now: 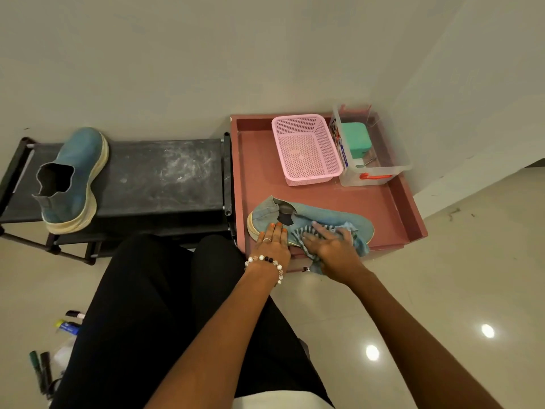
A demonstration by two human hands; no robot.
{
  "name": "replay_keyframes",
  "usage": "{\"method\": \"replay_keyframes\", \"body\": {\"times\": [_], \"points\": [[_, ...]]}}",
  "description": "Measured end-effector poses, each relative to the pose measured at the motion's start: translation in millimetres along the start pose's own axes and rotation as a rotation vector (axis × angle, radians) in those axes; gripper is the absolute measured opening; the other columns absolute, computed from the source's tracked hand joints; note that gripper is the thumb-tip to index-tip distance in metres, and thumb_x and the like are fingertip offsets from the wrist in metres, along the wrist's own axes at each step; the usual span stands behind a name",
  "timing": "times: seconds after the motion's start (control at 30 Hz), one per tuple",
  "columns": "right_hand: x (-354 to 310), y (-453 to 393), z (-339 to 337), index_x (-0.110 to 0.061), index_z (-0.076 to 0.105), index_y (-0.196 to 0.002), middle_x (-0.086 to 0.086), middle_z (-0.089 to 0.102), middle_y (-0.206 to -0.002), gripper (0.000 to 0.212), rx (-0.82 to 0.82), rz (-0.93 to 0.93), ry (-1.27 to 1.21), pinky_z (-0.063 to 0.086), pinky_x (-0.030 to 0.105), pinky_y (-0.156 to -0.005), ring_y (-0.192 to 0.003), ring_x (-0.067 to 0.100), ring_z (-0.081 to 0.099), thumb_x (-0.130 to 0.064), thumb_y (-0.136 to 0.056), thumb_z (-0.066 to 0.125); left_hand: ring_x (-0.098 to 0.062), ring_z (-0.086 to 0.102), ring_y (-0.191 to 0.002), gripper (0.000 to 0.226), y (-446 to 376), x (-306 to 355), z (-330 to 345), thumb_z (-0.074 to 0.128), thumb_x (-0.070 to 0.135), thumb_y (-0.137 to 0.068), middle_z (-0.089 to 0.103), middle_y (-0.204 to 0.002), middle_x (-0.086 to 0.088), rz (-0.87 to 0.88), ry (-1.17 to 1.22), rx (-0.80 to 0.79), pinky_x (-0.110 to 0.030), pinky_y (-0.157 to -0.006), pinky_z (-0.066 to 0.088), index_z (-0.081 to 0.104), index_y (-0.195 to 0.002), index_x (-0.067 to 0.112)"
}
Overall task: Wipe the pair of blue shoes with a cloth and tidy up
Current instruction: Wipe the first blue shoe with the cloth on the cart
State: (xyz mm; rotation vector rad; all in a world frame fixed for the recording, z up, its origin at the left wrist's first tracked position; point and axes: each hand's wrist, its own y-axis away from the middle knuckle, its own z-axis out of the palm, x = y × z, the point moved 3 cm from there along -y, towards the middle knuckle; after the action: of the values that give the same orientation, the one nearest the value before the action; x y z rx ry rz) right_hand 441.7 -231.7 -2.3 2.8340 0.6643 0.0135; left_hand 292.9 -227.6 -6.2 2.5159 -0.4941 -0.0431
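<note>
From the head view, one blue shoe (pixel 309 221) lies on its side on the red tray (pixel 324 196), at 5 o'clock of the pink basket (pixel 306 149). The left hand (pixel 272 242) lies flat, pinning the heel steady (likely against sliding). The right hand (pixel 330 242) presses the cloth (pixel 351 236) onto the upper, fingers spread, grip loose. The other shoe (pixel 75 178) waits on the black rack (pixel 159 175).
</note>
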Motion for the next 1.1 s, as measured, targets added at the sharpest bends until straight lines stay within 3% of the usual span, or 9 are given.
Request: {"method": "replay_keyframes", "body": {"times": [0.1, 0.17, 0.3, 0.4, 0.6, 0.7, 0.83, 0.9, 1.1], "points": [[-24, -16, -3, -0.014, 0.034, -0.144, 0.001, 0.026, -0.155, 0.065, -0.066, 0.065, -0.026, 0.013, 0.055, -0.109, -0.146, 0.018, 0.009, -0.007, -0.082, 0.052, -0.031, -0.012, -0.146, 0.065, -1, -1, -1, 0.031, 0.008, -0.099, -0.015, -0.157, -0.017, -0.003, 0.016, -0.002, -0.041, -0.12, 0.001, -0.009, -0.149, -0.001], [-22, -16, 0, -0.016, 0.028, -0.147, -0.001, 0.022, -0.156, 0.069, -0.085, 0.064, -0.037, 0.01, 0.051, -0.111, -0.146, 0.016, 0.006, -0.006, -0.082, 0.05, -0.03, -0.013, -0.146, 0.066, 0, -1, -2, 0.032, 0.008, -0.099, -0.015, -0.157, -0.016, -0.013, 0.023, -0.009, -0.042, -0.12, 0.002, -0.009, -0.149, -0.001], [2, -3, 2, -0.024, 0.032, -0.146, -0.007, 0.029, -0.153, 0.069, -0.16, -0.024, -0.077, 0.013, 0.041, -0.11, -0.144, 0.01, 0.015, -0.012, -0.083, 0.059, -0.032, -0.014, -0.145, 0.073, 2, 0, -1, 0.039, 0.001, -0.095, -0.017, -0.157, -0.017, -0.008, 0.004, -0.014, -0.043, -0.12, 0.003, -0.01, -0.149, -0.002], [9, -6, -8, -0.028, 0.034, -0.145, -0.01, 0.033, -0.151, 0.064, -0.2, -0.041, 0.039, 0.018, 0.039, -0.107, -0.142, 0.009, 0.022, -0.02, -0.086, 0.059, -0.032, -0.014, -0.145, 0.071, 1, 0, -1, 0.037, 0.001, -0.095, -0.017, -0.157, -0.017, -0.01, 0.021, -0.015, -0.043, -0.12, 0.003, -0.009, -0.149, -0.002], [-16, -17, -6, -0.024, 0.009, -0.151, -0.009, 0.01, -0.158, 0.071, -0.184, 0.101, 0.084, 0.018, 0.049, -0.109, -0.145, 0.018, 0.006, -0.012, -0.091, 0.046, -0.033, -0.015, -0.145, 0.071, 0, 0, -2, 0.038, 0.003, -0.096, -0.018, -0.156, -0.018, -0.019, 0.035, -0.019, -0.042, -0.119, 0.002, -0.009, -0.149, -0.002], [-16, -12, -5, -0.026, 0.014, -0.15, -0.009, 0.012, -0.158, 0.071, -0.2, 0.118, 0.04, 0.021, 0.046, -0.107, -0.145, 0.017, 0.009, -0.012, -0.09, 0.048, -0.033, -0.015, -0.145, 0.069, 0, 1, -2, 0.037, 0.002, -0.096, -0.018, -0.156, -0.018, -0.018, 0.035, -0.021, -0.042, -0.119, 0.003, -0.009, -0.148, -0.002], [-3, 1, -9, -0.026, 0.028, -0.147, -0.004, 0.031, -0.153, 0.073, -0.212, 0.049, 0.035, 0.027, 0.041, -0.104, -0.141, 0.017, 0.025, -0.025, -0.084, 0.064, -0.034, -0.015, -0.145, 0.064, -2, 1, 0, 0.031, 0.002, -0.098, -0.017, -0.156, -0.019, -0.018, 0.02, -0.012, -0.043, -0.119, 0.002, -0.007, -0.149, -0.003], [-3, 4, -9, -0.023, 0.025, -0.148, -0.003, 0.029, -0.154, 0.079, -0.22, 0.029, 0.077, 0.027, 0.042, -0.103, -0.141, 0.02, 0.025, -0.029, -0.082, 0.067, -0.034, -0.015, -0.145, 0.065, -4, 1, 0, 0.033, 0.002, -0.097, -0.017, -0.157, -0.019, -0.013, 0.021, -0.009, -0.043, -0.119, 0.003, -0.007, -0.149, -0.003], [-22, -25, -14, -0.022, 0.012, -0.15, -0.006, 0.009, -0.159, 0.061, -0.179, 0.061, 0.131, 0.027, 0.042, -0.102, -0.143, 0.023, 0.014, -0.021, -0.096, 0.039, -0.036, -0.013, -0.145, 0.069, -5, -1, 0, 0.04, 0.005, -0.096, -0.015, -0.156, -0.022, 0.01, -0.006, -0.038, -0.044, -0.12, 0.005, -0.004, -0.148, -0.005]]}}
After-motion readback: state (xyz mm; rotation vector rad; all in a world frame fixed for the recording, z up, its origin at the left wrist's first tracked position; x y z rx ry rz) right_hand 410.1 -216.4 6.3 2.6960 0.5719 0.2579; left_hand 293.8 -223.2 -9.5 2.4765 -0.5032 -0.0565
